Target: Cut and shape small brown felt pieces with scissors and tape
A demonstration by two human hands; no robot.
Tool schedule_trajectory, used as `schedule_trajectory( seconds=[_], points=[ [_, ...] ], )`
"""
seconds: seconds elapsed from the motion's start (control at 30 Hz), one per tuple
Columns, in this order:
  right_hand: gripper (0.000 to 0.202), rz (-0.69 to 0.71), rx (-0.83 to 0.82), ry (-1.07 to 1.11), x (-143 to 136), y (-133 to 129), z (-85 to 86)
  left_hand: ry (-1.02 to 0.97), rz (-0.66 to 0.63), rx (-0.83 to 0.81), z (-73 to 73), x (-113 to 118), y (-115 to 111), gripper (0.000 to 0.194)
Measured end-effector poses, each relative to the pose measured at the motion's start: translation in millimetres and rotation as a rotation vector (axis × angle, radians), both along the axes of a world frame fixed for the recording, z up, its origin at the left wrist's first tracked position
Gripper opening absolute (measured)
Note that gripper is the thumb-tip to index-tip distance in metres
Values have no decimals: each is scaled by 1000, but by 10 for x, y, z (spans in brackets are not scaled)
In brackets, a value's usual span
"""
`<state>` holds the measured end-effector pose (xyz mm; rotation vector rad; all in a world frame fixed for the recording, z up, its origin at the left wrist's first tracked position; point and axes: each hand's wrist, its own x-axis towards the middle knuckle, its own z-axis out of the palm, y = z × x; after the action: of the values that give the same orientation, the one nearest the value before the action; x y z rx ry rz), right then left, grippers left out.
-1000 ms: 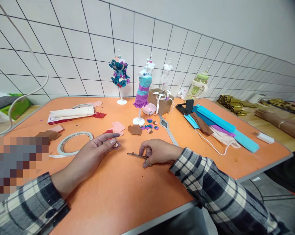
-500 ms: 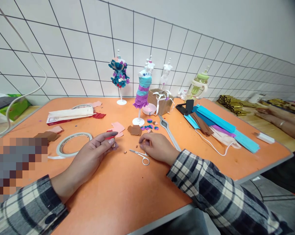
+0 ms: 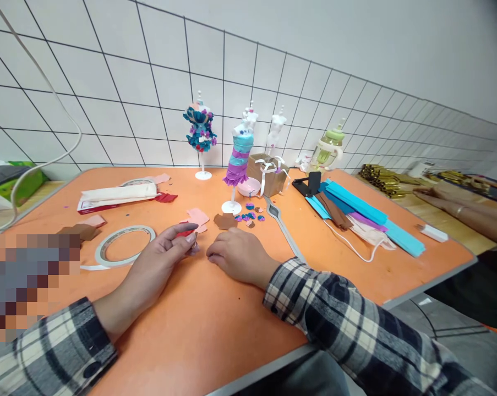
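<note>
My left hand (image 3: 159, 264) is closed, thumb against fingers, on a small piece at its fingertips that I cannot make out. Close on its right, my right hand (image 3: 242, 256) is low over the orange table (image 3: 182, 341), its fingers curled down; whatever they hold is hidden. The scissors do not show now. Just beyond my hands lie a pink paper scrap (image 3: 197, 216), a brown scrap (image 3: 225, 221) and small purple and teal pieces (image 3: 250, 216). Behind them stands a mini dress form (image 3: 238, 159) wrapped in blue and purple paper.
A tape roll (image 3: 103, 247) lies left of my left hand. Farther back are a decorated dress form (image 3: 201, 129), a pink bowl (image 3: 249, 187), a cardboard box (image 3: 268, 176) and a bottle (image 3: 328, 151). Folded blue paper (image 3: 355, 201) lies right. Another person's arms (image 3: 463, 212) rest at far right.
My right hand has moved left toward my left hand, and the scissors that lay below it are out of sight. The whole view has shifted slightly.
</note>
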<state>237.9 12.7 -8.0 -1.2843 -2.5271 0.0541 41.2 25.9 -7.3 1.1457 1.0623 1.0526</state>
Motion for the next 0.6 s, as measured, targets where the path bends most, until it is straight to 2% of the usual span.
schedule_trajectory(
  seconds=[0.23,0.37,0.5,0.6],
  points=[
    [18,6,38,-118,-132,4,6,19,-25,20,-11,-21,-6,49],
    [12,-22,51,14,-127,3,100,65,-47,71,-28,-53,-4,43],
    [17,-310,87,200,125,228,325,145,-42,83,9,-40,-21,40],
    [23,-497,358,439,539,594,438,169,-11,78,44,-11,-31,38]
  ],
)
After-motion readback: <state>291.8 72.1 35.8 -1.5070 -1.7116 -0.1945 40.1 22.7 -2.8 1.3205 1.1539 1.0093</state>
